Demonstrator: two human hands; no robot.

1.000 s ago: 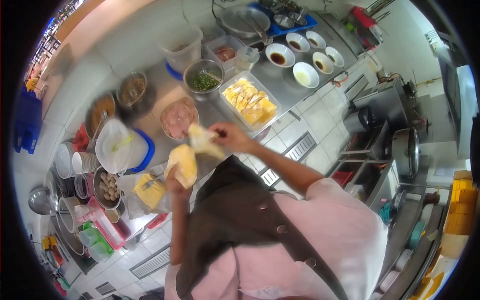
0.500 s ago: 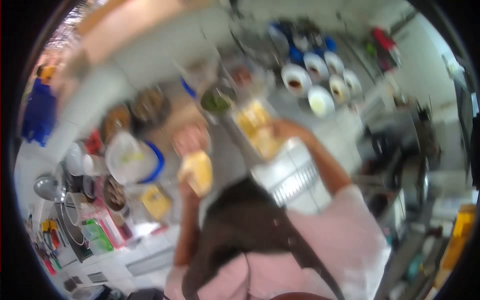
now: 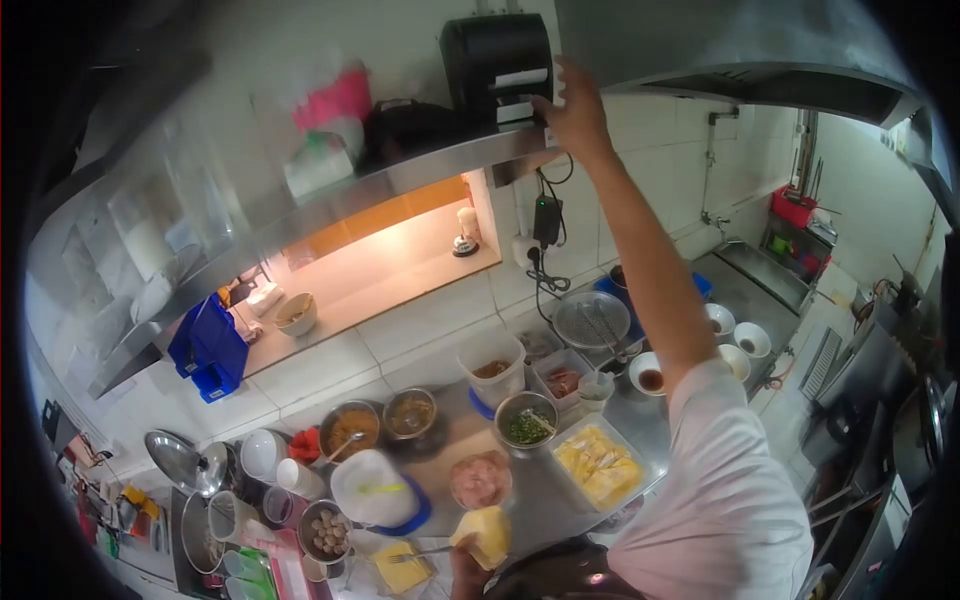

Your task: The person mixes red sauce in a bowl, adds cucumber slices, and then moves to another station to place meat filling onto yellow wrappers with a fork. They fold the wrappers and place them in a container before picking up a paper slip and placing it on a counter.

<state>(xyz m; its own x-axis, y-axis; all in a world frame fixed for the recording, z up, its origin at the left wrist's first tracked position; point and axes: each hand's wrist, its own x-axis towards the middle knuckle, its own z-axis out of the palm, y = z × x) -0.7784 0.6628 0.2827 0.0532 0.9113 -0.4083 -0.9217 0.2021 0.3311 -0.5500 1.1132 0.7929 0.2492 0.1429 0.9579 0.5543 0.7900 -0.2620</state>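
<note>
My left hand (image 3: 467,570) holds a yellow wrapper (image 3: 483,536), low in the view near my body. A fork (image 3: 424,552) extends leftward from beside that hand; whether the fingers grip it too is hidden. Just left lies a stack of square yellow wrappers (image 3: 403,568). A bowl of pink minced meat (image 3: 480,480) stands above the held wrapper. My right hand (image 3: 582,115) is raised high, fingers apart, at the right side of a black paper towel dispenser (image 3: 497,70). To the right on the counter is a tray (image 3: 640,478) of yellow folded dumplings.
A steel bowl of chopped greens (image 3: 527,420) and a white tub (image 3: 492,368) stand at the back. A white container (image 3: 375,488) and a bowl of balls (image 3: 325,530) are on the left. White bowls (image 3: 752,340) sit right. A metal shelf (image 3: 400,180) runs overhead.
My right hand has left the dumpling tray and risen to the dispenser. The view has tilted up towards the shelf. My left hand still holds the wrapper.
</note>
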